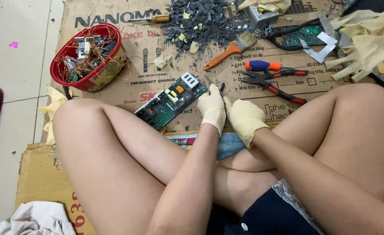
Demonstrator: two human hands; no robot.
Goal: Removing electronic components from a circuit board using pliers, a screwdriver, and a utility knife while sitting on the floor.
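I sit cross-legged on cardboard, both hands in pale latex gloves. My left hand (212,109) rests against the right end of a green power circuit board (170,102) lying flat on the cardboard. Its fingers are closed around a small dark-handled tool (220,88) whose metal tip pokes out above them. My right hand (245,118) is curled and pressed against the left hand from the right; what it holds is hidden.
A red basket (87,56) of copper wire and parts stands at the left. Beyond the hands lie red-handled pliers (274,85), a blue-and-orange screwdriver (264,65), an orange-handled brush (229,48) and a heap of dark plastic chips (200,21). Spare gloves (366,48) lie at the right.
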